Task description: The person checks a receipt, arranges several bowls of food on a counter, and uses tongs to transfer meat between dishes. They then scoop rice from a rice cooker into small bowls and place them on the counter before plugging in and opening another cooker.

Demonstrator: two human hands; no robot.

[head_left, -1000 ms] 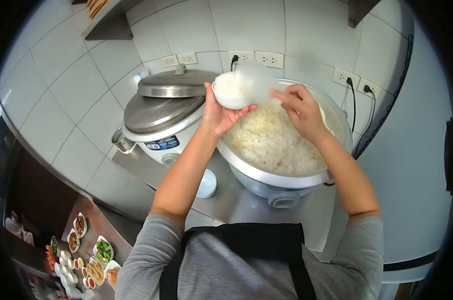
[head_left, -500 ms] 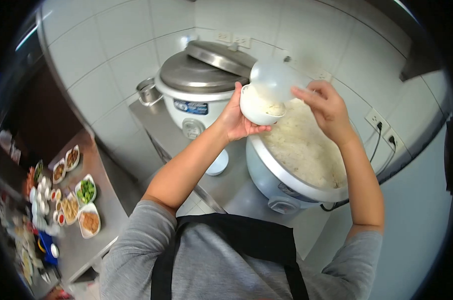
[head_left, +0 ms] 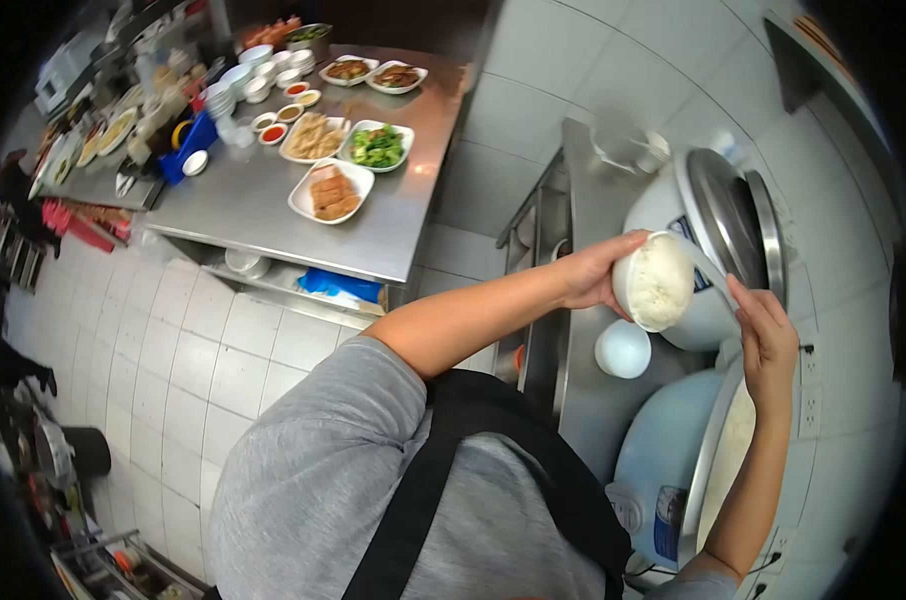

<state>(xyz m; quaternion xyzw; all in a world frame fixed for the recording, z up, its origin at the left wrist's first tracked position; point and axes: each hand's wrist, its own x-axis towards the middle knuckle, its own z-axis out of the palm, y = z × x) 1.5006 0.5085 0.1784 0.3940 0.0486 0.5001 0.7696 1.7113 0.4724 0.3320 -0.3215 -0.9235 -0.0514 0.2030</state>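
My left hand (head_left: 595, 274) is closed around a small white bowl (head_left: 626, 290). White rice (head_left: 663, 280) is heaped in it above the rim. My right hand (head_left: 768, 340) grips the handle of a pale rice paddle (head_left: 712, 266), whose blade is against or very near the right side of the rice. Below the held bowl, another white bowl (head_left: 623, 350) stands on the steel counter (head_left: 580, 390). Close to my right forearm is a large open rice cooker (head_left: 663, 440) with rice inside.
A second rice cooker (head_left: 663, 195) with metal lids stands behind the bowl. To the left, a steel table (head_left: 403, 225) holds plates of fried food (head_left: 331, 192), greens (head_left: 377, 147), sauce dishes and stacked bowls. White floor tiles (head_left: 203, 350) lie left of me.
The view has swung left, bringing the food table and floor into sight. My hands have moved from above the open cooker towards the counter, and the paddle is now lower beside the rice.
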